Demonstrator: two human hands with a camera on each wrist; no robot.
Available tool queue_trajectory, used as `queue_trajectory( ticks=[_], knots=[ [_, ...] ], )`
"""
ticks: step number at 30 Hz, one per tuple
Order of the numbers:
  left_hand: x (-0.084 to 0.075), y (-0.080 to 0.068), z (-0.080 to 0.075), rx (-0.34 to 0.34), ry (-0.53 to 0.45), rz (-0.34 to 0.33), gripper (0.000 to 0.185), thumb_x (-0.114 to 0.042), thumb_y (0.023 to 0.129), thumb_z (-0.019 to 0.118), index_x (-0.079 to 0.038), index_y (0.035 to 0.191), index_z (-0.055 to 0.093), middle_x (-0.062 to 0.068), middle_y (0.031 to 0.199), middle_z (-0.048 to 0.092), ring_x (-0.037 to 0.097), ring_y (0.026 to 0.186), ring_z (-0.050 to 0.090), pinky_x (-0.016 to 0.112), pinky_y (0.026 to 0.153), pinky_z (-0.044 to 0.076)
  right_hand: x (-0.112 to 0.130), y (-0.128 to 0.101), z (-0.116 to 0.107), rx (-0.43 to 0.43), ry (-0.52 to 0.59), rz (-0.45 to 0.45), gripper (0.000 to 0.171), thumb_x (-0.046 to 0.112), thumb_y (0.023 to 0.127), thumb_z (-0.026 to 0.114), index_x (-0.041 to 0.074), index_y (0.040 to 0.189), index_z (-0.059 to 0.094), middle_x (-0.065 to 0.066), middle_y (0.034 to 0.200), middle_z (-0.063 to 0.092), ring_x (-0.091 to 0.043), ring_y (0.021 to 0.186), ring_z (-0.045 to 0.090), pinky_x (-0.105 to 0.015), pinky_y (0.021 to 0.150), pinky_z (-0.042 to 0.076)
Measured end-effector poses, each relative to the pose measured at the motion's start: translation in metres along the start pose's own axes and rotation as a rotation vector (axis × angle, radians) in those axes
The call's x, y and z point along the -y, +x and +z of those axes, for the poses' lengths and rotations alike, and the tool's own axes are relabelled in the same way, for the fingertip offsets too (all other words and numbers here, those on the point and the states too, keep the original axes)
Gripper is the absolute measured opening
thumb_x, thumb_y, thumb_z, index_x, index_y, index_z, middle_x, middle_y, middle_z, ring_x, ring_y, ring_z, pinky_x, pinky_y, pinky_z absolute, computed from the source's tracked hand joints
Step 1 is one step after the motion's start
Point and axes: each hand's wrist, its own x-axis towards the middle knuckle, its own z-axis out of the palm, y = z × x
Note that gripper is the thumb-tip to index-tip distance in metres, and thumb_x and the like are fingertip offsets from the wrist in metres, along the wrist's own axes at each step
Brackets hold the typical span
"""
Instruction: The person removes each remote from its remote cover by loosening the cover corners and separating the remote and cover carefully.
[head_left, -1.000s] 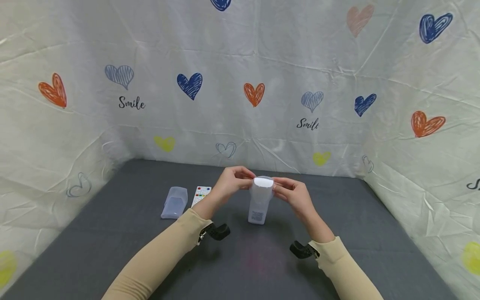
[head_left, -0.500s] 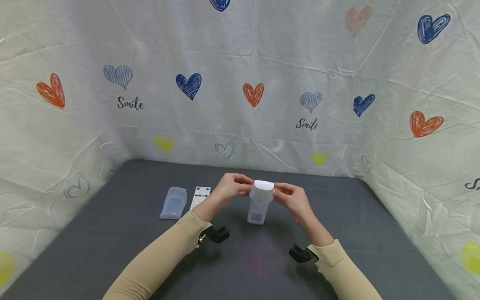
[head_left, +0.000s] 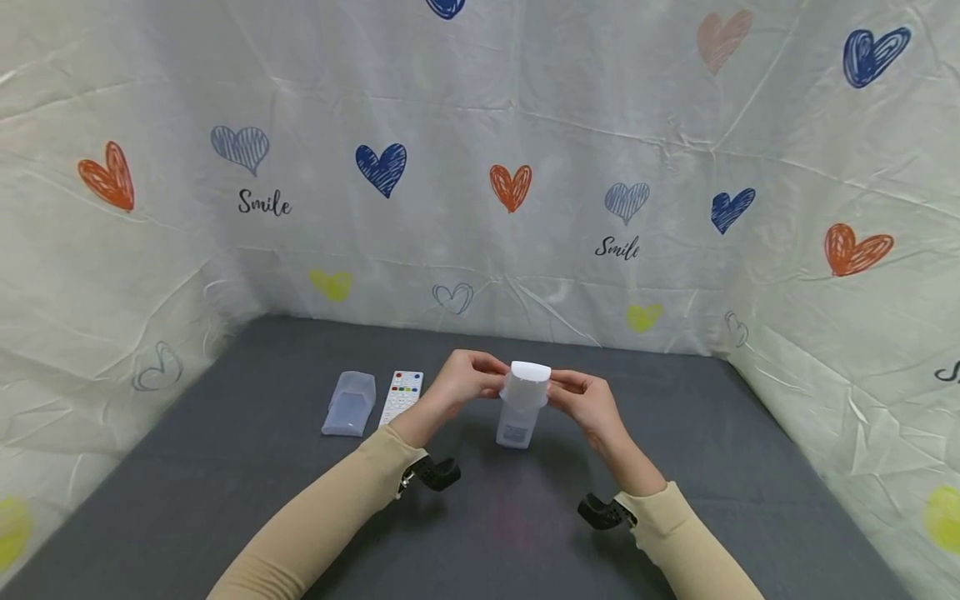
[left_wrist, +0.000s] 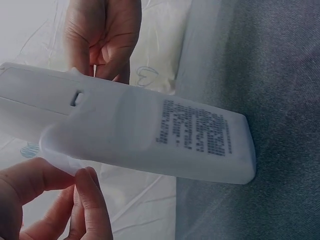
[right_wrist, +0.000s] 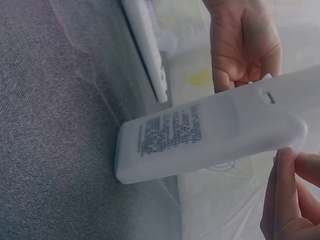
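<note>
A white remote control (head_left: pixel 528 385) stands upright at the middle of the table, its back toward me. A translucent soft cover (head_left: pixel 516 423) encloses its lower part, and the remote's bare top juts out above the flared rim. Small print shows through the cover near the bottom end in both wrist views. My left hand (head_left: pixel 467 382) pinches the cover's rim on the left side between thumb and fingers. On the opposite side, my right hand (head_left: pixel 592 406) pinches the rim likewise. In the left wrist view, the remote's battery lid (left_wrist: pixel 37 92) lies outside the cover.
Left of the hands, a second translucent cover (head_left: pixel 349 405) lies on the dark grey table (head_left: pixel 480 533). Beside it is another white remote (head_left: pixel 402 393) with coloured buttons, partly behind my left forearm. A white cloth (head_left: pixel 450 225) printed with hearts hangs around the back and sides.
The cover's rim has slid down the remote, so more of the white top end is bare. Both hands have lowered slightly with the rim.
</note>
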Motion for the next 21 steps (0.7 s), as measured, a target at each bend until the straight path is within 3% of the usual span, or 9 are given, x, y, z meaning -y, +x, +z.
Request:
queue_trajectory(
  ticks=[7, 13, 21],
  knots=[
    [0.007, 0.001, 0.001, -0.024, 0.039, -0.002, 0.015, 0.003, 0.081, 0.069, 0.002, 0.097, 0.071, 0.015, 0.099, 0.069, 0.018, 0.083, 0.066, 0.034, 0.073, 0.059, -0.005, 0.002, 0.002, -0.004, -0.007, -0.002, 0.029, -0.001, 0.085, 0.067, -0.010, 0.113, 0.063, -0.008, 0.090, 0.071, -0.009, 0.077, 0.067, -0.037, 0.084, 0.057],
    [0.020, 0.002, 0.003, -0.032, 0.122, -0.006, 0.012, 0.000, 0.080, 0.072, 0.002, 0.092, 0.071, 0.012, 0.091, 0.070, 0.015, 0.075, 0.066, 0.032, 0.069, 0.059, -0.017, 0.000, 0.003, 0.037, -0.045, 0.017, 0.029, -0.002, 0.083, 0.068, -0.008, 0.111, 0.065, -0.014, 0.096, 0.072, -0.012, 0.080, 0.069, -0.033, 0.078, 0.058],
    [0.027, 0.001, 0.003, -0.012, 0.100, -0.049, 0.011, 0.000, 0.083, 0.068, 0.002, 0.094, 0.071, 0.013, 0.095, 0.069, 0.017, 0.077, 0.067, 0.038, 0.074, 0.059, -0.027, 0.001, 0.003, 0.041, -0.030, 0.025, 0.027, -0.004, 0.085, 0.065, -0.011, 0.111, 0.064, -0.016, 0.097, 0.072, -0.012, 0.080, 0.068, -0.031, 0.076, 0.058]
  ],
)
